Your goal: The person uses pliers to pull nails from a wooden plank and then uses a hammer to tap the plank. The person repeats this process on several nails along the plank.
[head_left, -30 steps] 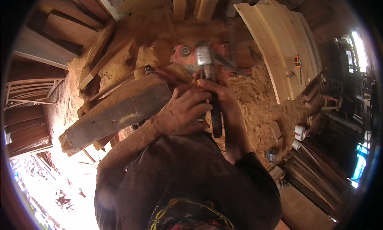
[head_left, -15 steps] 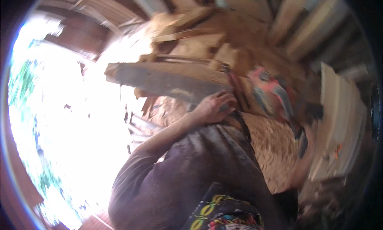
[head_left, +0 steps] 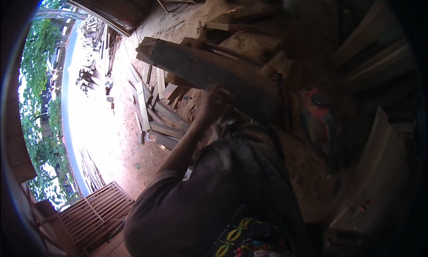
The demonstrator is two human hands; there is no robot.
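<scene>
Left hand (head_left: 216, 100) at near edge of beam (head_left: 198, 69) — blurred, can't tell if fingers clamp. Red tool (head_left: 322, 110) in shadow — right hand dark, fingers unreadable.

So my left hand (head_left: 217, 101) is right at this thick timber (head_left: 191, 66) — too dim to tell if I'm gripping it. Red power tool (head_left: 317, 102) sits in shadow to the right, scrap wood (head_left: 166, 128) lies left — slatted wooden frame (head_left: 96, 214) lower left.

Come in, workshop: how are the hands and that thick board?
Left hand by thick board, grip unclear. Right hand not discernible, too dark. Red tool right of board.
</scene>
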